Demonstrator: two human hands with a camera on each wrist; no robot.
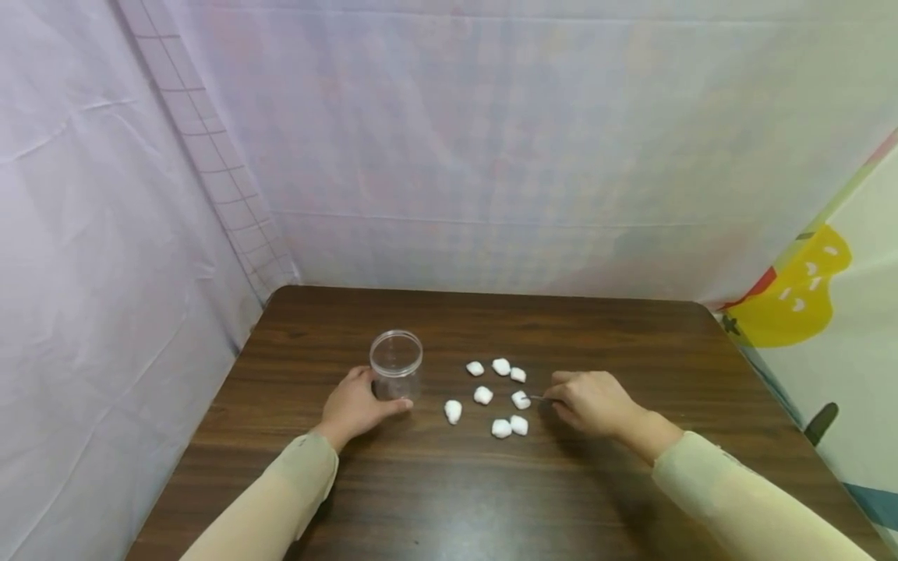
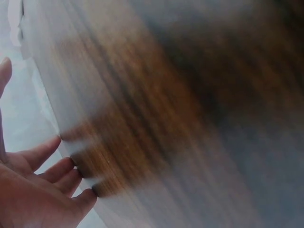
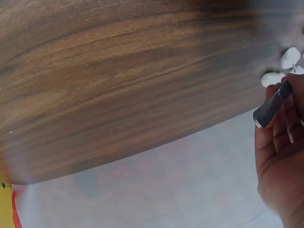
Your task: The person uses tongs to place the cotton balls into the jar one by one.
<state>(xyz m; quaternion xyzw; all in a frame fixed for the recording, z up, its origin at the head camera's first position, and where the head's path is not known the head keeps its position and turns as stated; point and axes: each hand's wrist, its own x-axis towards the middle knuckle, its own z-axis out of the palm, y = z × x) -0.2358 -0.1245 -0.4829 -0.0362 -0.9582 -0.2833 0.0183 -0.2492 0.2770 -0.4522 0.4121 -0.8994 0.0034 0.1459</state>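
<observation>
A clear round jar (image 1: pixel 396 366) with an open top stands upright on the left part of the table. My left hand (image 1: pixel 358 407) holds it low on its side, thumb across the front and fingers at the left; those fingers (image 2: pixel 52 166) show extended in the left wrist view. My right hand (image 1: pixel 589 399) pinches metal tweezers (image 3: pixel 273 105), whose thin tip meets one white cotton ball (image 1: pixel 521 400). Several more cotton balls lie between the two hands, among them a left one (image 1: pixel 453 411) and a back one (image 1: pixel 501 366).
The dark wood-grain table (image 1: pixel 631 335) has its back edge against a pale hanging cloth (image 1: pixel 491 156). Another white cloth (image 1: pixel 91 273) hangs along the left side. On the right is a sheet with a yellow printed shape (image 1: pixel 793 304).
</observation>
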